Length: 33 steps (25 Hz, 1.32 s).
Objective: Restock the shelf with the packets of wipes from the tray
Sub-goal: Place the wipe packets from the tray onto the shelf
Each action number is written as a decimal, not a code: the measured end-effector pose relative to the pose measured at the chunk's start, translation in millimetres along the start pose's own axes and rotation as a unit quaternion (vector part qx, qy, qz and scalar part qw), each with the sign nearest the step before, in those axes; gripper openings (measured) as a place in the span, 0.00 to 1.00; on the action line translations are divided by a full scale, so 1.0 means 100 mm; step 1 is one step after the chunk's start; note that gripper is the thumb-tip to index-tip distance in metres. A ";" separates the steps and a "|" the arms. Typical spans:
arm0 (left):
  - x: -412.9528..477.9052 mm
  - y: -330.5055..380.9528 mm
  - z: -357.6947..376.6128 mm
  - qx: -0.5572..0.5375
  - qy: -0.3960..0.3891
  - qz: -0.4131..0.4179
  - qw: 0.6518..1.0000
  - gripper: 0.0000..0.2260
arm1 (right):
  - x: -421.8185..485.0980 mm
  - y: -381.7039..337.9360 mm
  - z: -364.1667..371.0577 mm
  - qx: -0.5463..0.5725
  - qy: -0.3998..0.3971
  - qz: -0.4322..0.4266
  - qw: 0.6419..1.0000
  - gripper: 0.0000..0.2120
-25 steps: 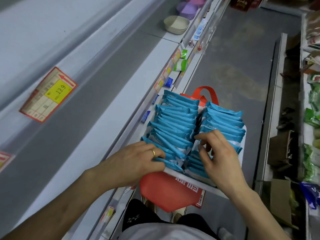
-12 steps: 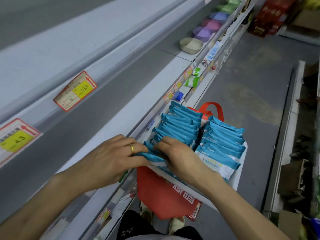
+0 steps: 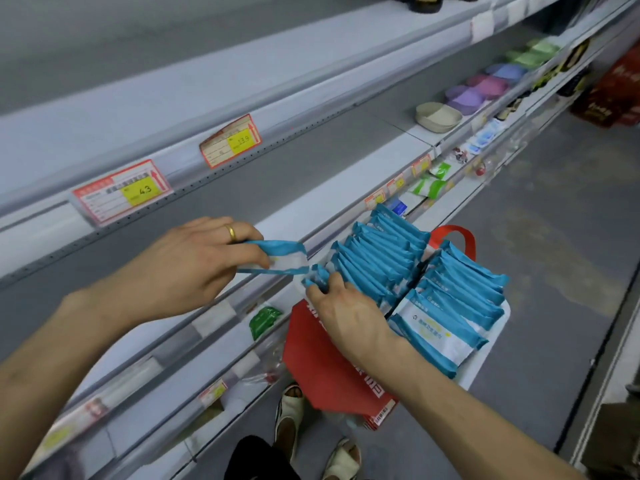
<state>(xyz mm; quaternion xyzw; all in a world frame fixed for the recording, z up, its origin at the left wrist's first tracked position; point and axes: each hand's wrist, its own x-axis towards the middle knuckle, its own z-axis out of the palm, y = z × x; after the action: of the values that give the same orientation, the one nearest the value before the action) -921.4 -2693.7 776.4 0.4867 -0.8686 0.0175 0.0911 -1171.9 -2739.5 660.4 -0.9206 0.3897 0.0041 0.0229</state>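
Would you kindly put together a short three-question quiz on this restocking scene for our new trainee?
1. True or false: the left hand holds a packet of wipes clear of the tray.
2. Multiple choice: how many rows of packets stand in the tray? A one, B two, C four.
3. Short answer: the right hand grips the end packets of which row, the one nearer the shelf or the farther one?

Key: 1 true; 2 B; 3 the row nearer the shelf.
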 end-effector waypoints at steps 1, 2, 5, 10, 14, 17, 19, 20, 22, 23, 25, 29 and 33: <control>0.00 0.02 -0.02 -0.004 0.000 -0.006 1.000 0.15 | -0.01 -0.01 0.00 -0.017 -0.012 0.002 1.000 0.18; -0.01 0.04 -0.03 -0.007 0.000 -0.011 1.000 0.15 | -0.01 -0.01 0.01 -0.030 -0.020 0.004 0.999 0.21; -0.04 0.08 -0.06 -0.010 -0.001 -0.014 1.000 0.16 | -0.02 -0.04 -0.06 -0.056 -0.053 0.002 0.997 0.23; -0.13 -0.02 -0.11 -0.019 -0.002 -0.010 1.000 0.14 | 0.14 -0.11 -0.05 -0.064 -0.044 0.031 0.996 0.23; -0.30 -0.18 -0.09 -0.037 -0.003 -0.008 0.999 0.15 | 0.24 -0.19 0.03 0.010 -0.061 0.073 0.995 0.18; -0.38 -0.28 -0.09 -0.053 -0.002 -0.002 0.999 0.17 | 0.22 -0.20 0.05 0.056 -0.064 0.090 0.992 0.15; -0.41 -0.31 -0.08 -0.070 0.005 0.005 0.998 0.17 | 0.17 -0.19 0.04 0.075 -0.060 0.093 0.991 0.16; -0.42 -0.32 -0.07 -0.080 0.003 0.008 0.997 0.17 | 0.14 -0.20 0.02 0.081 -0.054 0.097 0.991 0.16; -0.41 -0.32 -0.05 -0.098 -0.006 0.012 0.995 0.17 | 0.07 -0.21 -0.02 0.098 -0.042 0.094 0.990 0.14; -0.40 -0.31 -0.04 -0.103 -0.011 0.014 0.995 0.16 | 0.03 -0.22 -0.03 0.108 -0.040 0.090 0.989 0.14; -0.35 -0.30 -0.03 -0.110 -0.016 0.020 0.994 0.16 | -0.04 -0.22 -0.05 0.124 -0.037 0.082 0.988 0.14; -0.24 -0.25 0.01 -0.108 -0.020 0.013 0.994 0.16 | -0.13 -0.13 -0.05 0.142 -0.038 0.058 0.987 0.14; -0.13 -0.16 0.02 -0.120 -0.015 -0.019 0.993 0.19 | -0.12 0.08 -0.21 0.174 -0.034 0.024 0.984 0.12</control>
<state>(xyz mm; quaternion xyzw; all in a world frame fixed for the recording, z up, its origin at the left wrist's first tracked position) -901.4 -2691.1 771.4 0.4885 -0.8566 -0.0957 0.1359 -1186.5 -2737.1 681.2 -0.8921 0.4057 -0.0321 0.1963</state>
